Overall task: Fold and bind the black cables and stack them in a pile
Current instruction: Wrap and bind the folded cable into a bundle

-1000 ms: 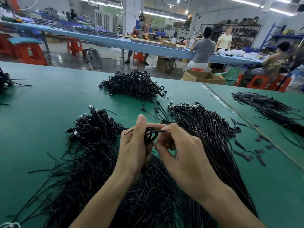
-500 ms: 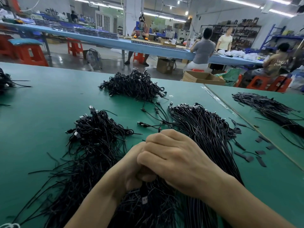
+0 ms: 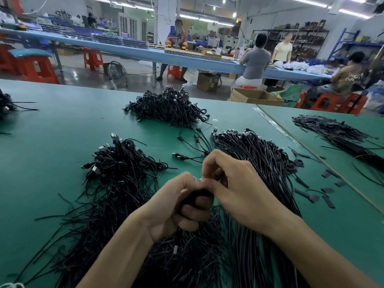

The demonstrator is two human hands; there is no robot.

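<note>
Green work table [image 3: 52, 163]: carries every cable heap.
Long loose black cables [image 3: 259, 163]: fanned under both wrists.
Far tangled heap of black cables [image 3: 168, 107]: likely the finished stack, well apart from the hands.
Risk: small folded black cable coil [image 3: 197, 197] could spring open if the grip slackens before binding, or snag the strands below.
Left hand [image 3: 176, 208]: fingers clenched round the coil.
Right hand [image 3: 239, 188]: fingertips curled tight, pinching the coil's top.

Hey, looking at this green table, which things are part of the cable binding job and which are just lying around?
Job:
- folded cable, gripped by left hand and right hand
- straight loose cables
- far cable pile
- black strips, likely ties

Lying about:
- cardboard box
- floor fan
- red stools
</note>
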